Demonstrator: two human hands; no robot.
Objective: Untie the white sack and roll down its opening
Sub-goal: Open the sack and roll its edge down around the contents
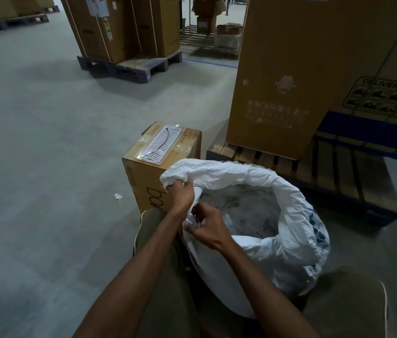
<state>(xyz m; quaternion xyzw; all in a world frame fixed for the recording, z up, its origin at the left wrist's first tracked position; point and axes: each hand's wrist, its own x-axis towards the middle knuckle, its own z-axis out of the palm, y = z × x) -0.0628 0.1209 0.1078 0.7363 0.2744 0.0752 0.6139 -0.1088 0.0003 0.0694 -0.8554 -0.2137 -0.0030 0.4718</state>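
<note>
Sack (pixel 290 230) mouth's already open, both hands on the near-left rim: left hand (pixel 179 195) fingers clamped on bunched fabric, right hand (pixel 207 228) pinching the edge just below it.

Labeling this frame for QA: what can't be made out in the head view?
- Contents of the white sack: pale and blurred behind the rolled rim; items not identifiable.
- Blue print on the sack: folded into creases, unreadable.
- Right hand fingertips: curled into the rim fabric; grip point hidden.
- Left hand fingers: buried in bunched fabric.
- Lettering on the small cardboard box: cut off by the left hand.
</note>
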